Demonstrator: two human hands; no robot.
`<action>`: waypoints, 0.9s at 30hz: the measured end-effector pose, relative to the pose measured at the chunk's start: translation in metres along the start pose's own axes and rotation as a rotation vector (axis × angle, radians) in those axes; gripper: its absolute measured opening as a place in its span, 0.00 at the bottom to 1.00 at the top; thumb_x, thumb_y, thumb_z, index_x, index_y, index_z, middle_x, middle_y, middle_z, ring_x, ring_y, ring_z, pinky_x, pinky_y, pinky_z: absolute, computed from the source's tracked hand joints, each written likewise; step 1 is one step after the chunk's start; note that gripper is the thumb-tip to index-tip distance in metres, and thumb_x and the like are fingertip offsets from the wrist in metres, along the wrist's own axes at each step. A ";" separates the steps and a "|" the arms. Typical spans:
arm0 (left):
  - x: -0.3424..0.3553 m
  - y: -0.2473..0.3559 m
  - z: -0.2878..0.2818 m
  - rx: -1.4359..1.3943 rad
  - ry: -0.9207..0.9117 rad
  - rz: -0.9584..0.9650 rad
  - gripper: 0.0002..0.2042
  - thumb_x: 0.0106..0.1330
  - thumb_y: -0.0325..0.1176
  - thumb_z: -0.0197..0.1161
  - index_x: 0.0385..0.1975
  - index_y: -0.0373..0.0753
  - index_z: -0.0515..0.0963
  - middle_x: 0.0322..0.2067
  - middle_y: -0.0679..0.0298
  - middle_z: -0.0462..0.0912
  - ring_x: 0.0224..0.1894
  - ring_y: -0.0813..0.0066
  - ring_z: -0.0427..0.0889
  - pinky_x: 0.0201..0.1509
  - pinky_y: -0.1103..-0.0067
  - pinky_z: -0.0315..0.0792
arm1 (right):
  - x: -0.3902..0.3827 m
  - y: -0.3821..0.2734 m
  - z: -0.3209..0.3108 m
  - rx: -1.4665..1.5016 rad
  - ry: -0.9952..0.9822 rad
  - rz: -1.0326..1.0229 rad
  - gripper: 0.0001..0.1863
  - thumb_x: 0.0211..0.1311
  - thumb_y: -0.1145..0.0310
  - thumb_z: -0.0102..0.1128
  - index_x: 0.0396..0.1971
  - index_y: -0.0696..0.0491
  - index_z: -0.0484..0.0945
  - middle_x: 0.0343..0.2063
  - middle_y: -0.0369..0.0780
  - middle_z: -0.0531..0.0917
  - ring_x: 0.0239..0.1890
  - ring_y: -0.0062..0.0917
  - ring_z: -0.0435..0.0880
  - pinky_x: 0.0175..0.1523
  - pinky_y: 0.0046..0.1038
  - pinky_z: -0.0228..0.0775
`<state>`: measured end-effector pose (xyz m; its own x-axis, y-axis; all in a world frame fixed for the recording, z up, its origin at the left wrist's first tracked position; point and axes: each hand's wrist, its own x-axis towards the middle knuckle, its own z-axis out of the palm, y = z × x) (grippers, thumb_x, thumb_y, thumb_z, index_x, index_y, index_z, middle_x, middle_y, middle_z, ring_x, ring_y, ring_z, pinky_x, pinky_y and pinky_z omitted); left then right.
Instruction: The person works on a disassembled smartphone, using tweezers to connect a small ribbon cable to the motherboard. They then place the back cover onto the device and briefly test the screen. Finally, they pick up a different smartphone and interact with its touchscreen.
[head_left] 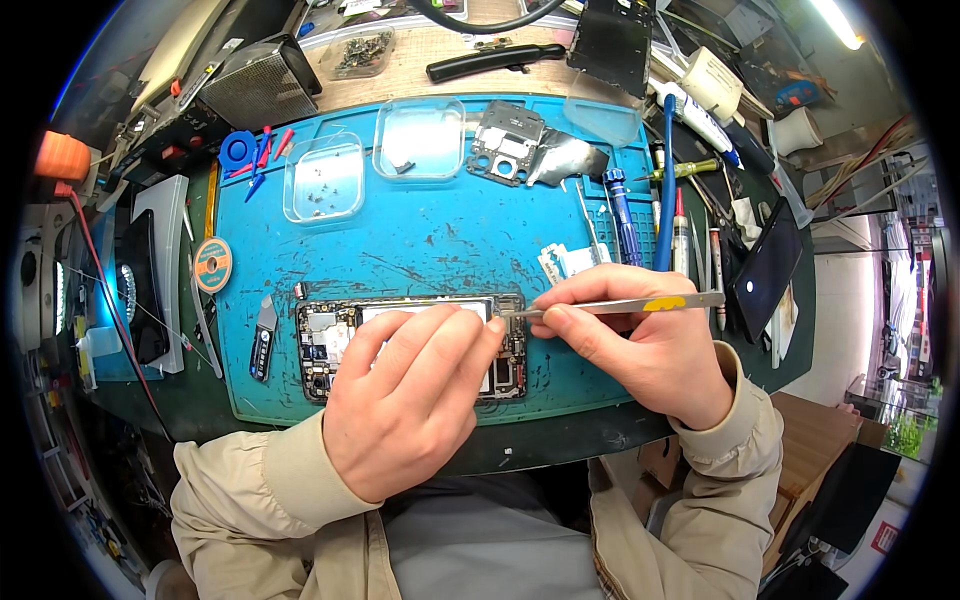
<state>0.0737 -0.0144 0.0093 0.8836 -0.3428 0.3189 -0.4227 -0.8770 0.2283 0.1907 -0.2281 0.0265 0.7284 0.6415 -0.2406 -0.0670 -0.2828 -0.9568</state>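
Note:
An opened phone (330, 350) lies on the blue mat (290, 250), its circuit boards exposed at both ends. My left hand (405, 395) covers its middle, fingers curled together with the tips at the upper right part of the phone; what is under them is hidden. My right hand (650, 350) grips steel tweezers (680, 300) with a yellow patch, their points at the phone's top right corner beside my left fingertips. A small pry blade (263, 340) lies left of the phone, and razor blades (560, 262) lie just above my right hand.
Clear plastic trays (418, 138) with small parts, metal shields (505, 140), screwdrivers (622, 220) and a solder spool (212, 266) surround the work. A dark phone (760, 270) sits at the right, an orange-handled tool (62, 153) at the far left, a black bar (490, 62) at the back.

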 end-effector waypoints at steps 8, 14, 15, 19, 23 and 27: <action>0.000 -0.001 0.002 -0.055 0.026 -0.011 0.27 0.47 0.20 0.62 0.54 0.31 0.81 0.51 0.58 0.78 0.54 0.60 0.80 0.58 0.64 0.72 | 0.002 0.005 0.002 0.005 0.047 -0.091 0.08 0.69 0.75 0.67 0.43 0.63 0.85 0.37 0.41 0.89 0.40 0.20 0.89 0.46 0.21 0.81; -0.001 -0.007 0.002 -0.072 0.043 -0.006 0.27 0.48 0.20 0.62 0.54 0.32 0.82 0.51 0.59 0.79 0.53 0.60 0.81 0.57 0.64 0.73 | 0.004 0.006 0.003 -0.043 0.051 -0.147 0.08 0.66 0.74 0.69 0.42 0.62 0.86 0.35 0.40 0.89 0.37 0.18 0.88 0.42 0.22 0.80; -0.001 -0.007 0.003 -0.063 0.042 0.000 0.27 0.48 0.20 0.62 0.54 0.32 0.82 0.51 0.59 0.79 0.53 0.60 0.81 0.57 0.65 0.73 | 0.004 0.007 0.003 -0.042 0.049 -0.161 0.08 0.66 0.74 0.69 0.42 0.62 0.86 0.35 0.40 0.89 0.37 0.18 0.88 0.42 0.22 0.80; 0.000 -0.005 0.001 -0.038 0.025 0.011 0.26 0.49 0.21 0.62 0.54 0.32 0.82 0.51 0.59 0.79 0.54 0.60 0.80 0.56 0.65 0.73 | 0.005 0.012 0.004 -0.043 0.058 -0.213 0.08 0.66 0.74 0.69 0.41 0.61 0.87 0.34 0.40 0.89 0.35 0.19 0.88 0.39 0.23 0.80; 0.000 -0.005 0.002 -0.033 0.031 0.010 0.27 0.49 0.20 0.62 0.54 0.32 0.82 0.51 0.59 0.79 0.54 0.61 0.80 0.57 0.64 0.73 | 0.006 0.010 0.003 -0.080 0.053 -0.212 0.07 0.65 0.74 0.70 0.40 0.61 0.87 0.33 0.41 0.89 0.35 0.20 0.89 0.39 0.23 0.80; 0.000 -0.005 0.001 -0.025 0.017 0.009 0.27 0.49 0.21 0.62 0.55 0.31 0.82 0.52 0.58 0.78 0.55 0.61 0.80 0.57 0.65 0.73 | 0.006 0.010 0.003 -0.088 0.058 -0.223 0.07 0.65 0.75 0.70 0.40 0.60 0.87 0.33 0.41 0.89 0.34 0.21 0.89 0.39 0.23 0.80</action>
<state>0.0764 -0.0107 0.0073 0.8764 -0.3445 0.3364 -0.4355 -0.8651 0.2488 0.1926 -0.2251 0.0147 0.7563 0.6541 -0.0126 0.1578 -0.2011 -0.9668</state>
